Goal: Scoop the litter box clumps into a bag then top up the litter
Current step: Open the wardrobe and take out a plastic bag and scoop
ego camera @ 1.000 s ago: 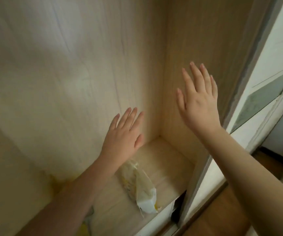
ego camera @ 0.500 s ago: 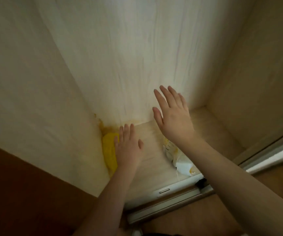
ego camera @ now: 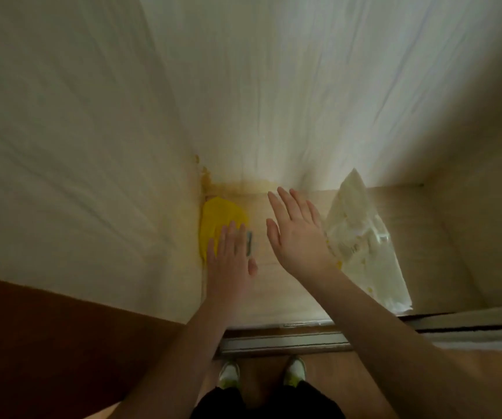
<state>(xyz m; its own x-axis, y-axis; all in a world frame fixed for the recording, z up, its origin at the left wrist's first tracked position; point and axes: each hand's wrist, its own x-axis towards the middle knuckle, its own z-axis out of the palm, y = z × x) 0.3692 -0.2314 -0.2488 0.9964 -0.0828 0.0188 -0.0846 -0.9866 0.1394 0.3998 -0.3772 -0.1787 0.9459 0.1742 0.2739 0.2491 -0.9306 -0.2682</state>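
Inside the cabinet floor, head view: both hands have dropped lower. Left hand point(ego camera: 231, 261), fingers straight, now overlaps the yellow bag point(ego camera: 218, 220) at 9 o'clock in the corner. Right hand point(ego camera: 299, 237) open, flat, beside the clear plastic bag point(ego camera: 364, 246) at 3 o'clock. Bare shelf point(ego camera: 273, 294) lies between them.
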